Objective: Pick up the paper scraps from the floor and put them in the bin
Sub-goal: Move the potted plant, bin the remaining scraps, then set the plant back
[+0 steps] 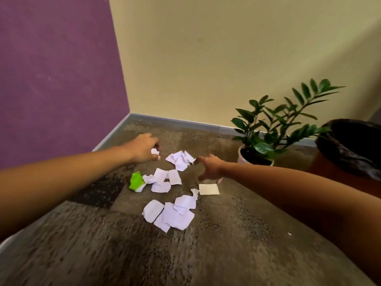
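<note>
Several torn white paper scraps lie on the carpet in three loose heaps: a far heap [181,159], a middle heap [162,180] and a near heap [171,213]. A green scrap [136,181] lies at the middle heap's left, and a cream card [208,189] lies flat to the right. My left hand [144,148] pinches a small white scrap [155,151] just above the floor, left of the far heap. My right hand [210,168] hovers with spread fingers between the far heap and the cream card, holding nothing. The bin [348,149], lined with a black bag, stands at the right edge.
A potted plant [268,141] stands on the floor between the scraps and the bin, close to my right forearm. A purple wall on the left and a cream wall at the back meet in a corner behind the scraps. A tiny white speck [289,234] lies on the carpet at the near right.
</note>
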Tool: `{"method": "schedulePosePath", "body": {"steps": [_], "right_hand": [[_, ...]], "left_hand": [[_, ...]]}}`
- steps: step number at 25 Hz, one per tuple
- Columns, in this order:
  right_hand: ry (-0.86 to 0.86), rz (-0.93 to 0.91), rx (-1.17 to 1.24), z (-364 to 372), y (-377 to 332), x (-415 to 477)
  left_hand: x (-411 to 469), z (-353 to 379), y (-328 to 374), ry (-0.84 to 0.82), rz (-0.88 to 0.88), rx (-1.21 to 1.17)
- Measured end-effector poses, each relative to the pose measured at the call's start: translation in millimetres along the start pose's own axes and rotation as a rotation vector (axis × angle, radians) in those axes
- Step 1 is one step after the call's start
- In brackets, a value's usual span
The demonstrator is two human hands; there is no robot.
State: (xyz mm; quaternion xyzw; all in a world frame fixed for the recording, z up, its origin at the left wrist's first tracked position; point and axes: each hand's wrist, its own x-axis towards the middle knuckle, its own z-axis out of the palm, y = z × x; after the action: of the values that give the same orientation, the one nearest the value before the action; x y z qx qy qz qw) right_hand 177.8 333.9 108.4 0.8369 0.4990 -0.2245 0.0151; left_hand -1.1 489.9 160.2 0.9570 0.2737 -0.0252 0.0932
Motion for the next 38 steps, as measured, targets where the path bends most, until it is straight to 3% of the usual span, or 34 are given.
{"method": "schedulePosePath", "body": {"steps": [2, 4, 7, 11, 14, 18, 22, 28, 30, 33, 38], "right_hand": [[-0.142, -0.01, -0.004, 13, -4, 21], [-0.16, -0.071, -0.05, 29, -6, 45], [0.029, -0.057, 0.113, 57, 4, 71], [0.221, 0.179, 0.378, 73, 47, 107], [0.16, 0.267, 0.355, 58, 79, 141], [0.049, 0.178, 0.364, 54, 74, 188], [0.036, 0.026, 0.27, 74, 20, 216], [-0.036, -0.39, 0.121, 87, -13, 195], [-0.02, -0.424, -0.022, 88, -8, 175], [-0.106, -0.416, -0.02, 90, 0, 147], [-0.273, -0.414, 0.03, 92, 5, 111]], "left_hand": [[7, 18, -10, -0.094, -0.061, 0.135], [13, 43, -26, -0.202, -0.175, 0.235], [21, 81, -46, -0.269, -0.426, 0.075], [38, 136, -60, -0.338, -0.645, -0.223], [49, 171, -63, -0.356, -0.495, -0.226], [60, 198, -67, -0.304, -0.226, -0.155], [74, 211, -63, -0.293, -0.225, -0.138], [77, 218, -55, -0.206, -0.206, -0.198], [67, 222, -51, -0.067, -0.165, -0.238], [55, 224, -40, 0.084, -0.081, -0.268], [51, 204, -30, 0.022, 0.029, -0.457]]}}
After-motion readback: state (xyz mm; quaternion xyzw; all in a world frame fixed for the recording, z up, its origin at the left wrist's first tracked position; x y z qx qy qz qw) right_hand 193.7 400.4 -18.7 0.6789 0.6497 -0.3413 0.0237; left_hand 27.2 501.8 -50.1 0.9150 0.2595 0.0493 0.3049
